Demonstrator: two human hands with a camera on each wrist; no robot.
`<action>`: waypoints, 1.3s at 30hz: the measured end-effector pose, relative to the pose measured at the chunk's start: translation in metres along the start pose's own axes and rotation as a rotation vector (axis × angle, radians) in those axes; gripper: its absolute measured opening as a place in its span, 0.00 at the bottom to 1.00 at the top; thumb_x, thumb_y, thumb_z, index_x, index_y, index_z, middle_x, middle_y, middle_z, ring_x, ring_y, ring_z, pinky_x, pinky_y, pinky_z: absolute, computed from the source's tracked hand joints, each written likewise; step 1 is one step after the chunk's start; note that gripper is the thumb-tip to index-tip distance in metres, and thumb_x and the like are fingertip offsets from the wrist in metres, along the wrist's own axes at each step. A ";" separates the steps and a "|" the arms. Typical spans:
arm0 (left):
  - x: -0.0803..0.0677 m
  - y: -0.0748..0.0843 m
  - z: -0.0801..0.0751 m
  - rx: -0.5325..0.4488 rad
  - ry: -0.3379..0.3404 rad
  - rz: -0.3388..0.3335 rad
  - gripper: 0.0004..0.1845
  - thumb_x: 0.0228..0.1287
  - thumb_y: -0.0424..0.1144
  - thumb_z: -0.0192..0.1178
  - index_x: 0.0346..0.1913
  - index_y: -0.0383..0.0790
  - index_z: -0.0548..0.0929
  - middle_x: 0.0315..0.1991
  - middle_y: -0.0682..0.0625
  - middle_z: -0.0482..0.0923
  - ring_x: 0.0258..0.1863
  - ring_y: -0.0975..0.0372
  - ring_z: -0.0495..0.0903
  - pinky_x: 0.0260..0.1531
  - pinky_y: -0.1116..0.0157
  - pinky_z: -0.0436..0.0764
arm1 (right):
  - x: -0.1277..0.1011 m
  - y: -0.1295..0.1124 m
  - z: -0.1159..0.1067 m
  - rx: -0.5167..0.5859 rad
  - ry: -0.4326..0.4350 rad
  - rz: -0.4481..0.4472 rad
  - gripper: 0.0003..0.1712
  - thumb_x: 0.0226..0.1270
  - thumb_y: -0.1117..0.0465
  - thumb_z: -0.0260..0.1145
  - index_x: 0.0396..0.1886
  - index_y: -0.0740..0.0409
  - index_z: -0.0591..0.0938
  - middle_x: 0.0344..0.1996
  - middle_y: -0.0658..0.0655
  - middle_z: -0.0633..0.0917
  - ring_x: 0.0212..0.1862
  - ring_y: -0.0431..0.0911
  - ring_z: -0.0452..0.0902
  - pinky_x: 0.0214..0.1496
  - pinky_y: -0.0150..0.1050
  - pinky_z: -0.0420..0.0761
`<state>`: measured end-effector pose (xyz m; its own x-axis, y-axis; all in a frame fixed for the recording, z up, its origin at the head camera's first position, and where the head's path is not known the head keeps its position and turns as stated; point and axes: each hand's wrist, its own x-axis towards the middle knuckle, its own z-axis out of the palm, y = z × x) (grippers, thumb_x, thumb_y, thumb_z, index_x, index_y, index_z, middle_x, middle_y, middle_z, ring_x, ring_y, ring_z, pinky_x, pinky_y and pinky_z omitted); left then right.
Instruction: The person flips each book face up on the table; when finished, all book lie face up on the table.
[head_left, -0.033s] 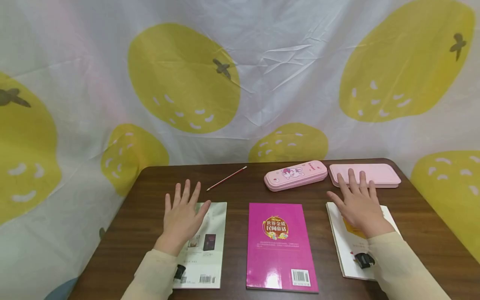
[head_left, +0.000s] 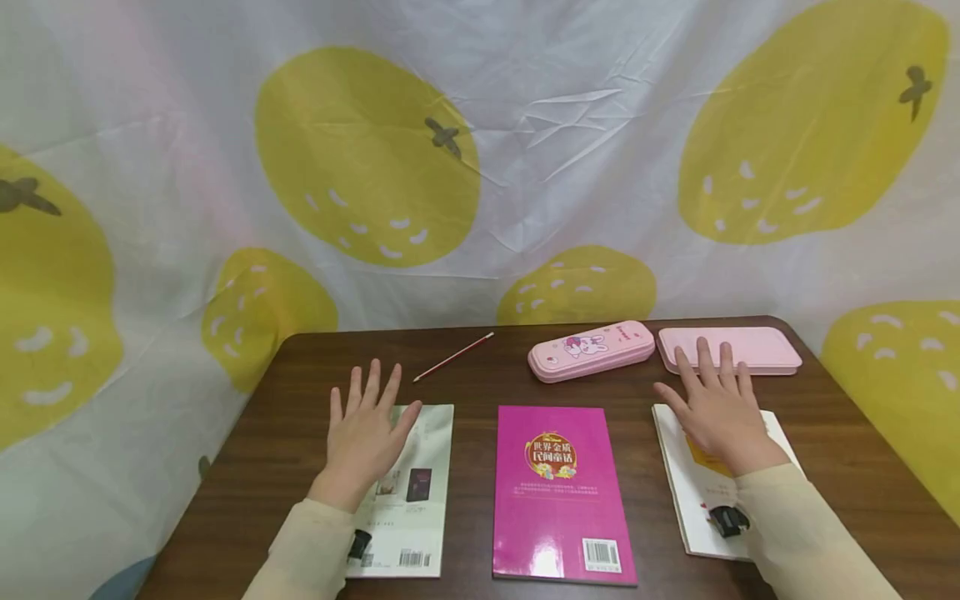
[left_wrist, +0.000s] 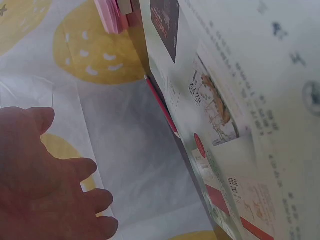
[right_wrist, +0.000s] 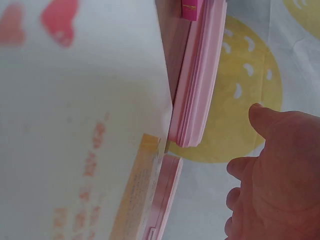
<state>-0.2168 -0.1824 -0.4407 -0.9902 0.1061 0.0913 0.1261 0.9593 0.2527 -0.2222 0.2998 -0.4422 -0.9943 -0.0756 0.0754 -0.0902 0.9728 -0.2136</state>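
Note:
My left hand [head_left: 365, 421] is spread flat, fingers straight, over the upper left corner of a white book [head_left: 420, 500] at the table's left. In the left wrist view the left hand [left_wrist: 47, 180] holds nothing and stands off the white book [left_wrist: 240, 100]. My right hand [head_left: 716, 404] is spread the same way over another white book [head_left: 693, 500] at the right, fingertips near a pink case [head_left: 753, 350]. The right wrist view shows the right hand [right_wrist: 280, 170] empty beside the pink case [right_wrist: 200, 85].
A magenta book [head_left: 558, 492] lies between the white ones. Behind it are a pink pencil case with a rabbit print [head_left: 590, 350] and a red pencil [head_left: 453, 357]. The brown table [head_left: 247, 467] is backed by a lemon-print cloth [head_left: 375, 150].

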 end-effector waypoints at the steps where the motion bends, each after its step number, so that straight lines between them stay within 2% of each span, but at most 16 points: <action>1: 0.000 0.000 0.000 -0.004 0.000 0.001 0.41 0.78 0.69 0.37 0.84 0.53 0.45 0.85 0.45 0.33 0.84 0.45 0.30 0.77 0.36 0.33 | -0.001 0.000 0.000 0.002 0.000 0.000 0.50 0.80 0.31 0.40 0.82 0.65 0.49 0.80 0.76 0.38 0.79 0.74 0.21 0.77 0.72 0.31; 11: -0.006 -0.004 0.005 0.000 0.006 -0.015 0.42 0.78 0.68 0.39 0.84 0.53 0.44 0.85 0.44 0.32 0.84 0.44 0.29 0.77 0.34 0.31 | -0.002 -0.002 0.004 0.001 0.018 -0.012 0.48 0.81 0.33 0.41 0.83 0.64 0.50 0.81 0.75 0.37 0.79 0.73 0.18 0.78 0.70 0.27; 16: -0.008 -0.005 0.007 -0.015 -0.010 -0.026 0.42 0.78 0.66 0.41 0.84 0.52 0.45 0.85 0.44 0.33 0.84 0.43 0.30 0.76 0.34 0.32 | 0.000 -0.013 0.004 -0.013 0.009 -0.032 0.48 0.80 0.34 0.44 0.83 0.63 0.51 0.82 0.73 0.39 0.80 0.74 0.22 0.78 0.70 0.29; 18: -0.010 -0.004 0.009 -0.025 -0.021 -0.026 0.41 0.78 0.65 0.42 0.84 0.52 0.46 0.85 0.43 0.35 0.84 0.42 0.31 0.76 0.34 0.34 | 0.001 -0.019 0.005 -0.018 0.009 -0.049 0.47 0.80 0.35 0.48 0.83 0.62 0.52 0.82 0.72 0.42 0.80 0.74 0.26 0.80 0.69 0.33; 20: -0.012 -0.004 0.011 -0.034 -0.030 -0.017 0.41 0.78 0.63 0.46 0.84 0.50 0.48 0.85 0.41 0.39 0.84 0.41 0.35 0.76 0.33 0.36 | 0.003 -0.024 0.005 -0.027 0.010 -0.070 0.47 0.79 0.36 0.51 0.83 0.62 0.53 0.82 0.71 0.46 0.80 0.76 0.33 0.80 0.69 0.44; 23: -0.017 -0.002 0.013 -0.034 -0.051 -0.001 0.43 0.76 0.58 0.54 0.84 0.46 0.50 0.84 0.38 0.43 0.83 0.38 0.40 0.76 0.32 0.38 | 0.006 -0.032 0.005 -0.020 0.007 -0.095 0.45 0.77 0.41 0.58 0.82 0.61 0.57 0.81 0.71 0.53 0.78 0.77 0.47 0.73 0.69 0.63; 25: -0.020 -0.001 0.012 -0.031 -0.074 0.010 0.44 0.73 0.54 0.60 0.83 0.43 0.53 0.83 0.36 0.47 0.82 0.36 0.44 0.75 0.31 0.39 | 0.008 -0.038 0.005 -0.003 -0.006 -0.109 0.44 0.76 0.44 0.61 0.81 0.61 0.60 0.80 0.70 0.59 0.76 0.74 0.57 0.66 0.69 0.71; 28: -0.025 0.000 0.004 -0.020 -0.132 0.011 0.44 0.69 0.50 0.66 0.81 0.40 0.58 0.81 0.33 0.51 0.80 0.36 0.50 0.75 0.31 0.43 | 0.013 -0.049 0.009 0.034 -0.019 -0.146 0.38 0.73 0.48 0.65 0.76 0.59 0.70 0.74 0.68 0.71 0.72 0.67 0.69 0.64 0.66 0.75; 31: -0.032 -0.002 -0.006 0.000 -0.189 0.007 0.42 0.64 0.46 0.70 0.77 0.38 0.66 0.78 0.30 0.59 0.78 0.36 0.58 0.73 0.31 0.53 | 0.017 -0.063 0.013 0.092 -0.027 -0.200 0.30 0.71 0.51 0.68 0.68 0.59 0.79 0.65 0.64 0.81 0.67 0.62 0.77 0.65 0.63 0.76; 35: -0.042 -0.008 -0.017 0.038 -0.238 -0.011 0.40 0.57 0.44 0.75 0.72 0.36 0.73 0.74 0.30 0.67 0.73 0.37 0.67 0.67 0.32 0.65 | 0.022 -0.084 0.019 0.170 -0.042 -0.257 0.25 0.69 0.53 0.70 0.63 0.57 0.83 0.58 0.58 0.86 0.63 0.58 0.81 0.64 0.60 0.78; 39: -0.054 -0.017 -0.021 0.030 -0.248 -0.028 0.41 0.51 0.42 0.78 0.70 0.35 0.75 0.71 0.31 0.70 0.71 0.36 0.69 0.65 0.35 0.70 | 0.026 -0.104 0.024 0.187 -0.060 -0.291 0.23 0.68 0.55 0.71 0.61 0.55 0.84 0.57 0.56 0.87 0.63 0.56 0.82 0.63 0.58 0.79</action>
<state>-0.1644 -0.2102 -0.4300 -0.9783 0.1369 -0.1557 0.1002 0.9696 0.2233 -0.2397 0.1912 -0.4416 -0.9264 -0.3619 0.1036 -0.3739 0.8519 -0.3667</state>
